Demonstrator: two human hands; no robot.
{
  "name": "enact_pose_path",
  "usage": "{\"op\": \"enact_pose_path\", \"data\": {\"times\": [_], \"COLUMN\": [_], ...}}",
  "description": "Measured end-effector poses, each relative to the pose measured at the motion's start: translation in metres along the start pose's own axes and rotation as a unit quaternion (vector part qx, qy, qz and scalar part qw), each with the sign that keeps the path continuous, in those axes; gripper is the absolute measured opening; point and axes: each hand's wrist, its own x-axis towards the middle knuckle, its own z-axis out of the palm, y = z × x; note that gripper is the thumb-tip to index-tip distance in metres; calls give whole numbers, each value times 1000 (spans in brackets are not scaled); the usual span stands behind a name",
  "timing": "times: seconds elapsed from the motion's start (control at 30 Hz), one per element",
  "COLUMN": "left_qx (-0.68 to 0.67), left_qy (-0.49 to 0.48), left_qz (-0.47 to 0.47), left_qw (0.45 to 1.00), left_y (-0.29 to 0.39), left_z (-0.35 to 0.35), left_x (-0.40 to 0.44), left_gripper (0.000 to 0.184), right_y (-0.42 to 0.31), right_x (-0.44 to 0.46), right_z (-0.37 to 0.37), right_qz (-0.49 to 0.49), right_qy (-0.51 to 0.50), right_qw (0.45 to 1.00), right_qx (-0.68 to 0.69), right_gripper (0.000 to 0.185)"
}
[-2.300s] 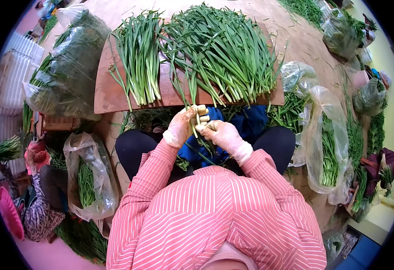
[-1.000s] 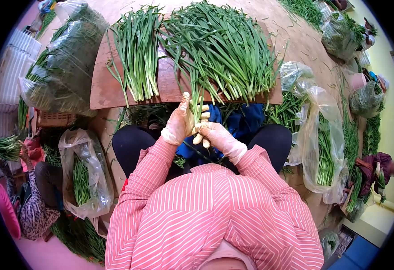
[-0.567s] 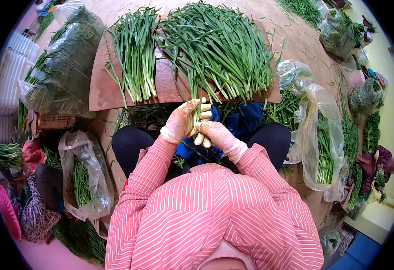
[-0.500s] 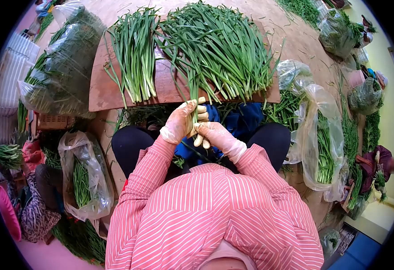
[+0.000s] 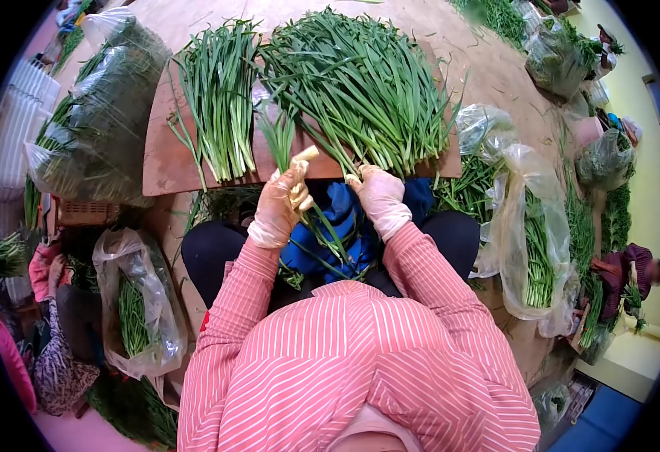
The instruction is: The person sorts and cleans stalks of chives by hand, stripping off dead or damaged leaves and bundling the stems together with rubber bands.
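My left hand (image 5: 279,202), in a pale glove, is closed around a small bunch of garlic chives (image 5: 277,138); the leaves point away from me, and a few stalks hang below the fist. My right hand (image 5: 380,197), gloved too, pinches the stem ends of a few garlic chives at the near edge of the large pile (image 5: 368,90). A smaller, neatly lined bundle (image 5: 221,105) lies left of that pile. Both rest on a brown board (image 5: 175,169). Blue cloth (image 5: 337,218) with loose stalks on it sits between my knees.
A big clear bag of greens (image 5: 108,105) stands left of the board, above a crate (image 5: 89,211). Open plastic bags with chives lie at left (image 5: 138,309) and right (image 5: 537,248). Other people sit at the far left (image 5: 62,346) and far right (image 5: 631,275).
My hands were together holding stalks; now they are apart. The left has moved left with a small bunch, and the right has moved up to the stems of the large pile.
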Motion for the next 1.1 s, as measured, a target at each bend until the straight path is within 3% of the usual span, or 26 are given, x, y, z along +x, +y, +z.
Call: {"op": "enact_pose_path", "data": {"times": [0.23,0.3,0.4,0.47,0.67,0.8,0.97,1.07,1.1], "left_qx": [100,110,125,126,169,160,136,132,131], "left_qy": [52,39,99,65,116,74,39,35,7], "left_qz": [-51,-78,-79,-107,-70,-88,-77,-80,-74], "left_qw": [992,990,984,984,976,980,987,987,989], "left_y": [-17,-25,-31,-31,-33,-34,-35,-35,-35], "left_z": [-8,-15,-10,-23,-10,-22,-22,-18,-21], "left_x": [0,7,14,17,18,23,20,20,20], "left_gripper": [37,33,18,19,20,23,26,25,25], "right_y": [-8,-11,-18,-19,-16,-21,-27,-30,-32], "right_x": [-16,-29,-35,-37,-39,-40,-43,-36,-34], "right_z": [-18,-12,-17,-18,-17,-31,-54,-42,-32], "right_qz": [-23,-75,-102,-103,-102,-56,-125,-123,-125], "right_qy": [-64,-16,-78,-101,-111,-150,74,-32,-14], "right_qw": [985,978,979,978,976,978,989,987,983], "right_qx": [156,193,159,151,155,136,36,99,131], "right_gripper": [31,27,32,32,29,31,46,45,37]}}
